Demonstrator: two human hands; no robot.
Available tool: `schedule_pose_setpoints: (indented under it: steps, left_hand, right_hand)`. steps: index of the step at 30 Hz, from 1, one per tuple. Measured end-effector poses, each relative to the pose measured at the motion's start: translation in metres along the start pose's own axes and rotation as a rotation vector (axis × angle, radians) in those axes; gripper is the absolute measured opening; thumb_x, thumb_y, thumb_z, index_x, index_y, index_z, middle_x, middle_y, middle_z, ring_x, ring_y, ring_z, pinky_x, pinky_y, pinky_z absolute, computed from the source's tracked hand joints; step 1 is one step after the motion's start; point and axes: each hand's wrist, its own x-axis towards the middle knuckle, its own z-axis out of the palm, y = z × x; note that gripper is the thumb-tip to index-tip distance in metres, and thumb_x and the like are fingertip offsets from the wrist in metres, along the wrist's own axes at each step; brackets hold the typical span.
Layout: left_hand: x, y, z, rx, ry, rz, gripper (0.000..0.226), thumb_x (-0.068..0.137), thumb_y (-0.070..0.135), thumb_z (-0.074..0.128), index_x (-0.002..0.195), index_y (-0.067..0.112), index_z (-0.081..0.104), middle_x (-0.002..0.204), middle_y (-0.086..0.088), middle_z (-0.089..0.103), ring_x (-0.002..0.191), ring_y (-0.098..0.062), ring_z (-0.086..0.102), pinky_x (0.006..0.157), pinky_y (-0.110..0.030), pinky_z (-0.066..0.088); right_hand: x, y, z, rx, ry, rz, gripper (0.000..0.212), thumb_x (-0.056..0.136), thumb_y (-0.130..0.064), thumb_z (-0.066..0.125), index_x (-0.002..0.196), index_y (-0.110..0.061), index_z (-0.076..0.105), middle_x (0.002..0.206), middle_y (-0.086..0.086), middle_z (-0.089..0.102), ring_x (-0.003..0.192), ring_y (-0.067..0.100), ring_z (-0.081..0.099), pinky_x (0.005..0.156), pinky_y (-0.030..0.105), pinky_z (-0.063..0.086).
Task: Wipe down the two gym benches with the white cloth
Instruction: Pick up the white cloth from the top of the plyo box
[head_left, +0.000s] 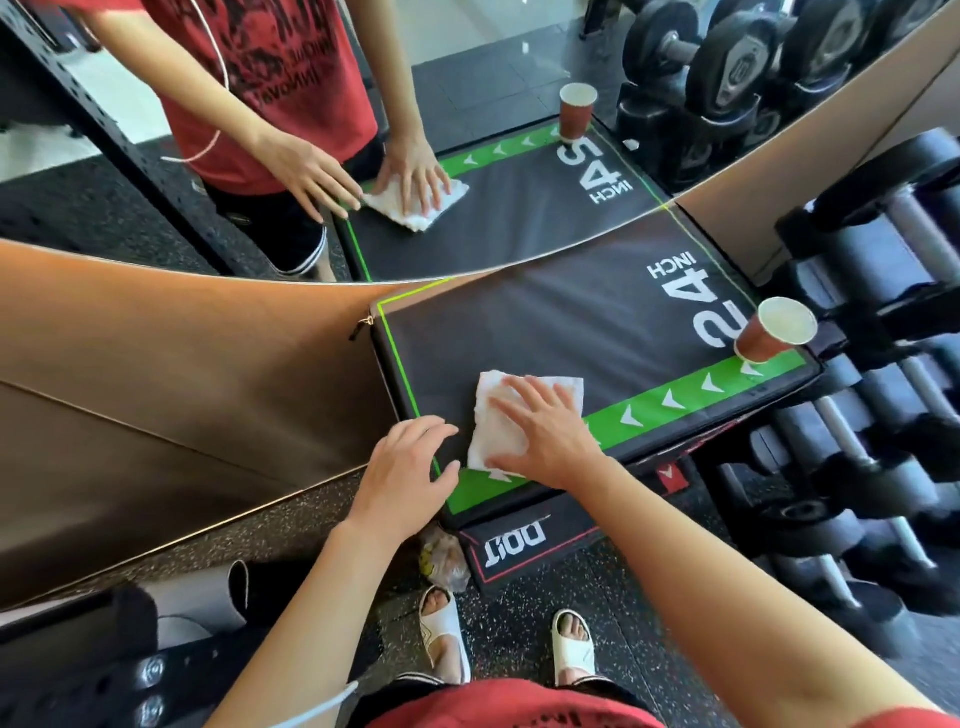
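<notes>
A speckled rubber gym floor (613, 587) runs up to a wall mirror (467, 78), dumbbell racks (857, 467) at the right; the black padded bench top (545, 322) with its green arrow band carries a paper cup (774, 330) at the far corner; the right hand (545, 431) presses flat, fingers spread, on the white cloth (498, 415) near the front left corner; the left hand (405, 467) rests loosely curled, holding nothing, at the edge; wiping looks barely begun, perhaps; no second bench is clearly visible

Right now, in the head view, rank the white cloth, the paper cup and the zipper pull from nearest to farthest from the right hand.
1. White cloth: under the right hand.
2. Zipper pull: pad's far-left corner.
3. Paper cup: far-right corner.
</notes>
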Motion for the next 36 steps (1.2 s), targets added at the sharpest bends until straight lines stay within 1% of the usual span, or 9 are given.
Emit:
schedule_pose_setpoints:
  steps: [7, 11, 14, 19, 22, 26, 30, 34, 36]
  left_hand:
    - [-0.012, 0.009, 0.004, -0.013, 0.004, -0.027, 0.044, 0.099, 0.030, 0.068, 0.141, 0.022, 0.061, 0.145, 0.005, 0.058, 0.140, -0.017, 0.045, 0.117, -0.038, 0.039]
    - [-0.017, 0.014, 0.008, -0.038, 0.013, -0.032, 0.043, 0.098, 0.030, 0.068, 0.140, 0.022, 0.062, 0.144, 0.006, 0.059, 0.139, -0.017, 0.046, 0.116, -0.037, 0.039]
    - [-0.020, 0.015, 0.008, -0.044, 0.016, -0.036, 0.043, 0.098, 0.030, 0.069, 0.140, 0.021, 0.062, 0.144, 0.005, 0.059, 0.139, -0.017, 0.046, 0.116, -0.037, 0.040]
    - [-0.022, 0.015, 0.004, -0.051, 0.023, -0.033, 0.044, 0.098, 0.030, 0.068, 0.140, 0.022, 0.062, 0.144, 0.006, 0.059, 0.139, -0.017, 0.046, 0.115, -0.037, 0.040]
    - [-0.020, 0.012, -0.001, -0.054, 0.016, -0.011, 0.044, 0.098, 0.031, 0.067, 0.141, 0.023, 0.062, 0.144, 0.006, 0.058, 0.139, -0.016, 0.045, 0.116, -0.037, 0.040]
    - [-0.008, 0.007, -0.009, -0.052, -0.006, 0.058, 0.043, 0.098, 0.030, 0.068, 0.140, 0.022, 0.062, 0.144, 0.005, 0.059, 0.138, -0.018, 0.048, 0.117, -0.038, 0.041]
    - [0.012, 0.009, -0.015, -0.056, -0.043, 0.162, 0.042, 0.098, 0.028, 0.069, 0.139, 0.019, 0.063, 0.143, 0.002, 0.060, 0.137, -0.019, 0.049, 0.119, -0.037, 0.039]
    - [0.027, 0.020, -0.010, -0.075, -0.126, 0.280, 0.042, 0.098, 0.026, 0.070, 0.138, 0.017, 0.064, 0.143, -0.001, 0.061, 0.135, -0.024, 0.050, 0.117, -0.043, 0.040]
    - [0.032, 0.030, -0.005, -0.079, -0.170, 0.335, 0.042, 0.098, 0.026, 0.070, 0.139, 0.018, 0.064, 0.144, 0.000, 0.060, 0.137, -0.023, 0.048, 0.117, -0.042, 0.040]
  right_hand:
    - [-0.009, -0.003, 0.002, -0.056, 0.106, 0.013, 0.075, 0.080, -0.079, 0.055, 0.142, -0.035, 0.051, 0.148, -0.003, 0.043, 0.126, 0.029, 0.044, 0.102, 0.048, 0.037]
    - [-0.026, -0.013, 0.014, -0.075, 0.176, 0.053, 0.062, 0.090, -0.070, 0.052, 0.135, -0.027, 0.057, 0.131, 0.002, 0.054, 0.106, 0.032, 0.052, 0.086, 0.046, 0.042]
    - [-0.030, -0.017, 0.015, -0.103, 0.169, 0.065, 0.053, 0.095, -0.064, 0.054, 0.126, -0.022, 0.062, 0.120, 0.005, 0.058, 0.097, 0.034, 0.054, 0.079, 0.045, 0.044]
    - [-0.027, -0.019, 0.009, -0.115, 0.122, 0.069, 0.043, 0.101, -0.057, 0.052, 0.116, -0.018, 0.063, 0.113, 0.004, 0.058, 0.096, 0.032, 0.056, 0.077, 0.044, 0.043]
    - [-0.030, -0.022, 0.005, -0.086, 0.195, 0.100, 0.039, 0.100, -0.054, 0.059, 0.108, -0.016, 0.065, 0.107, 0.005, 0.060, 0.092, 0.033, 0.057, 0.073, 0.043, 0.043]
    - [-0.039, -0.027, 0.001, -0.035, 0.269, 0.184, 0.039, 0.098, -0.054, 0.063, 0.107, -0.016, 0.067, 0.105, 0.005, 0.059, 0.092, 0.032, 0.057, 0.074, 0.043, 0.046]
    - [-0.056, -0.032, -0.001, 0.018, 0.348, 0.309, 0.037, 0.093, -0.051, 0.072, 0.106, -0.017, 0.069, 0.101, 0.005, 0.059, 0.090, 0.034, 0.059, 0.073, 0.044, 0.048]
    - [-0.082, -0.039, -0.002, 0.142, 0.413, 0.481, 0.042, 0.088, -0.050, 0.078, 0.110, -0.016, 0.068, 0.102, 0.003, 0.064, 0.098, 0.033, 0.064, 0.080, 0.045, 0.048]
    - [-0.098, -0.042, -0.005, 0.172, 0.465, 0.547, 0.044, 0.086, -0.050, 0.080, 0.110, -0.015, 0.067, 0.102, 0.002, 0.067, 0.100, 0.032, 0.066, 0.080, 0.046, 0.049]
